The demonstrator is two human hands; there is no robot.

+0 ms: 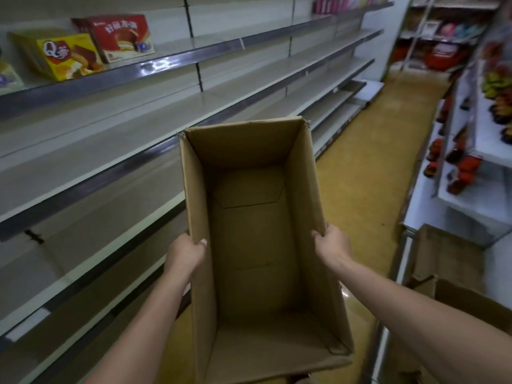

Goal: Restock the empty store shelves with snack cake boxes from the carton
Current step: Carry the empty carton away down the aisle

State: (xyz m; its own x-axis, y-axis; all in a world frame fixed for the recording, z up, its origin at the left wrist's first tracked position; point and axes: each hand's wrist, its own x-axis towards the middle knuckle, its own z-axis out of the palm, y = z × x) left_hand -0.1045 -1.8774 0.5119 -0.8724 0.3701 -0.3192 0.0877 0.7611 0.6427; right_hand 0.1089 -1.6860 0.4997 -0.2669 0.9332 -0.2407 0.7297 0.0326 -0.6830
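A brown cardboard carton [249,245] is held up in front of me, its open top facing me and nothing visible inside. My left hand [186,252] grips its left wall, thumb over the rim. My right hand [333,246] grips the right wall the same way. On an upper shelf at the far left stand a yellow snack cake box [59,55] and a red snack cake box [119,36], side by side. A further box shows only partly at the left edge. The long grey shelves [249,87] along the left hold nothing else near me.
A yellow floor aisle [368,167] runs ahead on the right. A white rack [468,151] with colourful goods lines the right side. More cardboard cartons [454,297] sit at the lower right. Pink packs [335,4] stand on the far top shelf.
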